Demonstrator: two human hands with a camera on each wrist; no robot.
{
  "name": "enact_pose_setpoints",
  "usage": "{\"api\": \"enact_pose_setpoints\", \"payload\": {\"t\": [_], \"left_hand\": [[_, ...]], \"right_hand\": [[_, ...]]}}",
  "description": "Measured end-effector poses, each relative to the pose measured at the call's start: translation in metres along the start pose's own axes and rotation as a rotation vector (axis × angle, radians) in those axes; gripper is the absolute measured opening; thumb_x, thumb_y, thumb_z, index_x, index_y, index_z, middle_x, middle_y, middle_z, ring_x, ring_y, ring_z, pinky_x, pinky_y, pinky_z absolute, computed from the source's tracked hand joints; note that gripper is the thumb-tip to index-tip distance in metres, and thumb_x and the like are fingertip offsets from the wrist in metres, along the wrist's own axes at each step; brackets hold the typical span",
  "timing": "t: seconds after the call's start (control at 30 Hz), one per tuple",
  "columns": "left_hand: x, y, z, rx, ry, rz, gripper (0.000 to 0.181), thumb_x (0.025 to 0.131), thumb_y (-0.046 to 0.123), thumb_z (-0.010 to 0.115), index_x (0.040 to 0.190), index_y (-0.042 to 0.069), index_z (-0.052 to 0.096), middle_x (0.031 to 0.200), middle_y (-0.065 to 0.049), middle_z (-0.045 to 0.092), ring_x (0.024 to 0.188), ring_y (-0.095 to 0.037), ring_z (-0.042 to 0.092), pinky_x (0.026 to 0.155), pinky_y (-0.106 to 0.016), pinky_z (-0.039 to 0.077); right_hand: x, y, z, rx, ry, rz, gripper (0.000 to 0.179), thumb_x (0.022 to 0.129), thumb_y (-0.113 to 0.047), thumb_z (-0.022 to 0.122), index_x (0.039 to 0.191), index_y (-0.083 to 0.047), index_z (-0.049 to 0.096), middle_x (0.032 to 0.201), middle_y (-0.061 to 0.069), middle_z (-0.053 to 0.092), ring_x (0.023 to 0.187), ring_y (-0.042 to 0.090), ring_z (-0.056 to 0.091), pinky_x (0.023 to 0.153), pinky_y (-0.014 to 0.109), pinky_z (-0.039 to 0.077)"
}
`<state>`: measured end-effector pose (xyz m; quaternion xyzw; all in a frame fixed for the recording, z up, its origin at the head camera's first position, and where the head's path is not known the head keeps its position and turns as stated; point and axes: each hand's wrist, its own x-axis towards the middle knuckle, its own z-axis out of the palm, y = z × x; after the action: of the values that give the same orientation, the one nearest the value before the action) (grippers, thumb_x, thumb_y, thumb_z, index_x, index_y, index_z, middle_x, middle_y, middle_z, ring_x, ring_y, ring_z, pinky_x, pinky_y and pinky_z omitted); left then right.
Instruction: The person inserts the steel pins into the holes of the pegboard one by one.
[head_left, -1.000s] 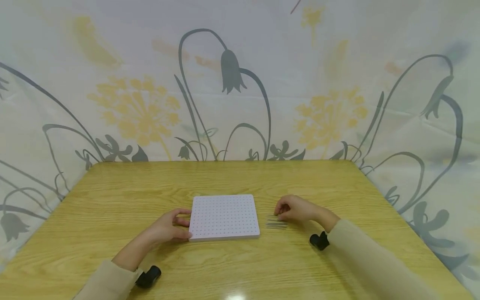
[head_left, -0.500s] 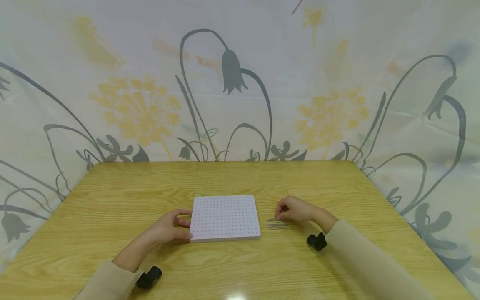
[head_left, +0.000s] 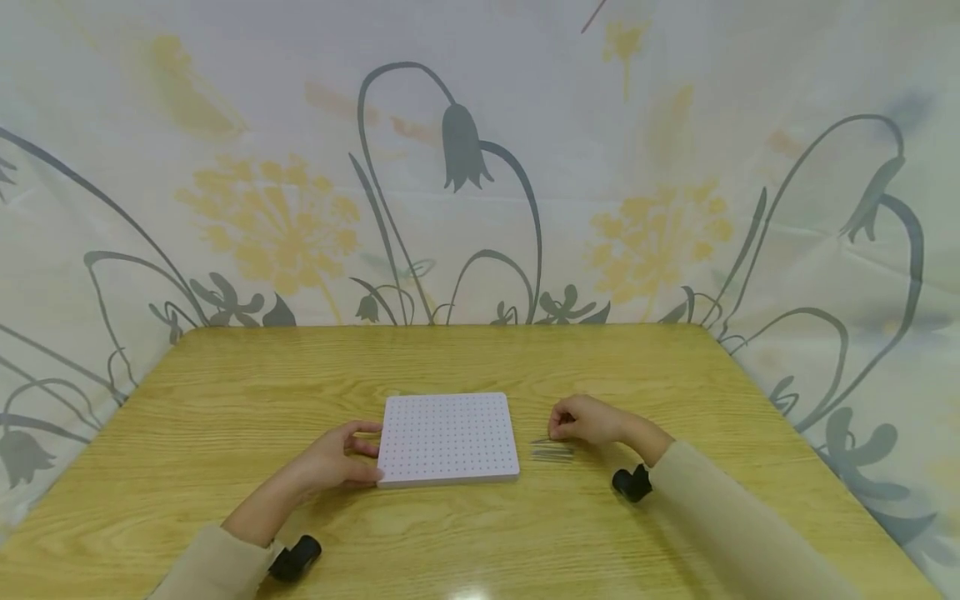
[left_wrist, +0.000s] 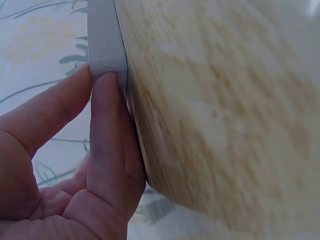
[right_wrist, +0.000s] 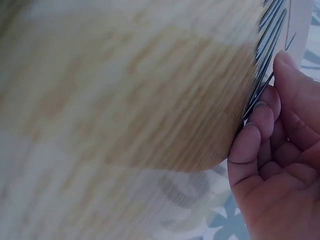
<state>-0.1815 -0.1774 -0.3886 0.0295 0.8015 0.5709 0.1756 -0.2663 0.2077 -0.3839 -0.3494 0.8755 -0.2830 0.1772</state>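
Right hand (head_left: 588,418): yours nearest the metal, just right of the loose rods; thumb and forefinger meet in a pinch on one thin rod (head_left: 540,441), the other fingers curled in behind.
Thin rod: juts leftward from your right fingertips, its left end toward the white board (head_left: 447,437); its right end is hidden in your grip. You cannot tell whether it is clear of the table (head_left: 450,533).
Long axis: runs mostly left to right before you, slightly slanted against the rods beside it.
Loose rods (head_left: 552,456): lie side by side on the table, just nearer you than the pinched one, between board and right hand.
White board: flat, its dotted face up, left of the rods with a gap between.
Left hand (head_left: 330,457): thumb and forefinger spread, touching the board's left edge, well apart from the rods.
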Motion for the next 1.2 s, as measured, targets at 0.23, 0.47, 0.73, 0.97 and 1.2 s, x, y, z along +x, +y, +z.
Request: {"api": "enact_pose_setpoints", "payload": {"t": [0.23,0.47,0.73,0.97,1.2], "left_hand": [[0.000,0.000,-0.001,-0.016,-0.004,-0.004,0.071,0.074,-0.006,0.074,0.134,-0.007,0.037,0.107,-0.019,0.053,0.085,-0.021,0.058,0.071,-0.033,0.055],[0.000,0.001,0.000,-0.033,-0.014,-0.005,0.070,0.074,-0.008,0.073,0.134,-0.007,0.037,0.108,-0.020,0.053,0.085,-0.021,0.058,0.071,-0.033,0.055],[-0.001,0.002,0.001,-0.037,0.001,-0.013,0.070,0.074,-0.009,0.072,0.134,-0.008,0.037,0.106,-0.020,0.052,0.083,-0.021,0.058,0.071,-0.034,0.055],[-0.002,0.003,0.001,-0.033,-0.003,-0.009,0.069,0.074,-0.009,0.072,0.134,-0.008,0.036,0.106,-0.020,0.052,0.083,-0.021,0.058,0.071,-0.034,0.055],[-0.001,0.002,0.002,-0.035,0.002,-0.017,0.069,0.074,-0.010,0.072,0.134,-0.008,0.036,0.105,-0.020,0.051,0.082,-0.021,0.058,0.071,-0.034,0.055]], "right_hand": [[-0.001,0.001,0.000,0.007,0.018,-0.004,0.008,0.093,-0.008,0.057,0.087,-0.004,0.061,0.080,-0.003,0.058,0.070,0.007,0.048,0.065,0.024,0.044],[-0.004,0.004,0.000,0.064,0.054,-0.024,0.006,0.093,-0.006,0.056,0.088,-0.003,0.059,0.080,-0.001,0.060,0.068,0.010,0.053,0.060,0.025,0.048],[-0.002,-0.005,-0.001,0.152,0.114,-0.065,0.007,0.092,-0.002,0.057,0.096,0.003,0.060,0.085,0.008,0.063,0.073,0.018,0.061,0.063,0.029,0.053],[0.001,-0.016,0.000,0.244,0.186,-0.054,0.006,0.091,-0.001,0.058,0.094,0.004,0.059,0.086,0.012,0.064,0.079,0.028,0.063,0.067,0.033,0.056],[0.005,-0.021,0.003,0.305,0.212,-0.080,0.005,0.090,0.001,0.058,0.093,0.004,0.058,0.087,0.013,0.066,0.082,0.028,0.065,0.070,0.033,0.056]]}}
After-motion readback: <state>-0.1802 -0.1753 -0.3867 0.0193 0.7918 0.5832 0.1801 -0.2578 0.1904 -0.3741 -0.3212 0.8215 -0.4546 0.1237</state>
